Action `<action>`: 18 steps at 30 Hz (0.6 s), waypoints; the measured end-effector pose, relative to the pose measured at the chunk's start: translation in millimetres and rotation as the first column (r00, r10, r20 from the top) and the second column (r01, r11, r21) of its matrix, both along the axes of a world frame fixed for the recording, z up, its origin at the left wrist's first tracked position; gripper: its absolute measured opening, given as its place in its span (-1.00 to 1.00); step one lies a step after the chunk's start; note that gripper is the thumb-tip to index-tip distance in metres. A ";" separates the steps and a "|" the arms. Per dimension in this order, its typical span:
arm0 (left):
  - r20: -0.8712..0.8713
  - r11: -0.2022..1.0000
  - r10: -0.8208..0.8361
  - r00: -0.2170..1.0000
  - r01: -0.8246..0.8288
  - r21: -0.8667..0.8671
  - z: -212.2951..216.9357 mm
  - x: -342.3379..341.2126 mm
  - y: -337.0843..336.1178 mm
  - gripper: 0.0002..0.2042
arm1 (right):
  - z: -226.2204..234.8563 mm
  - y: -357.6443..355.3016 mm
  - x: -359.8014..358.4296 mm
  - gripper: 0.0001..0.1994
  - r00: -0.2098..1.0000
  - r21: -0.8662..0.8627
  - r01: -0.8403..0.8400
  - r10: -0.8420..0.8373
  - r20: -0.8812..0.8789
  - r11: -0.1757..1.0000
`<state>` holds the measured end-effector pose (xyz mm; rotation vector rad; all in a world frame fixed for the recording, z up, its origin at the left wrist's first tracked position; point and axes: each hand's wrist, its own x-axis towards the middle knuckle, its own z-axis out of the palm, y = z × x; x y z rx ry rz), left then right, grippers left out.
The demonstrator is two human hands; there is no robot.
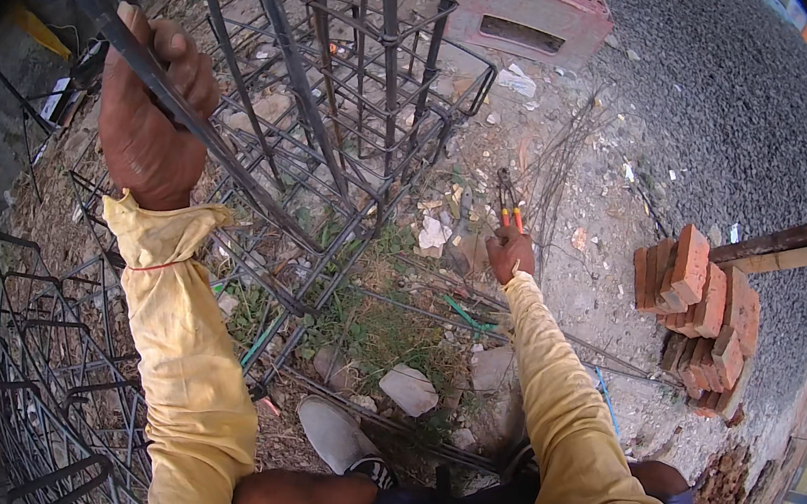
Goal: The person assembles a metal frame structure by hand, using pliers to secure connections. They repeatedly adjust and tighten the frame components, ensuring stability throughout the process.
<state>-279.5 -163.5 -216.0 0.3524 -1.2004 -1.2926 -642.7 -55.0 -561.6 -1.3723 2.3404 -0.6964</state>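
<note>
My left hand (160, 116) is raised at the upper left, fingers curled round a dark steel rebar (242, 175) that slants down into a rebar cage (360, 208). Other upright bars (389, 39) rise from the same cage, joined by square stirrups. Lower and to the right, my right hand (508, 253) is closed on the handles of a pair of pincers (508, 204) with red and yellow grips. Their dark jaws point away from me, over the dusty ground. Thin loose wires (561, 186) lie just right of the pincers.
A second rebar cage (58, 361) stands at the lower left. Stacked red bricks (703, 319) sit at the right, beside a wooden beam (798, 240) and dark gravel (734, 101). A pink hollow block (528, 15) is at the top. Stones (409, 391) lie near my shoe (336, 435).
</note>
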 end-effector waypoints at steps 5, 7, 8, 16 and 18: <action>0.033 0.950 -0.292 0.956 0.294 -0.104 55.8 -4.3 -10.0 -0.55 | -47.9 -0.7 -63.6 -0.52 0.980 0.239 0.114 -0.070 -0.185 0.964; 0.007 0.988 -0.094 0.996 0.094 -0.123 66.1 -3.9 5.1 -0.62 | -37.2 -14.3 -36.9 -0.40 0.985 0.329 0.083 -0.026 -0.172 0.941; -0.030 0.993 -0.010 0.999 0.007 -0.120 70.8 -6.6 12.4 -0.64 | -31.6 -19.7 -27.9 -0.35 0.987 0.346 0.063 -0.008 -0.158 0.936; -0.033 0.965 0.250 0.968 -0.252 -0.075 74.9 -16.6 21.1 -0.67 | -39.7 -51.0 -37.4 -0.45 0.991 0.415 0.079 -0.027 -0.130 0.906; -0.085 0.953 0.301 0.950 -0.297 0.057 92.6 -37.1 32.9 -0.66 | -60.3 -54.5 -90.3 -0.68 0.971 0.297 0.079 -0.006 -0.239 0.952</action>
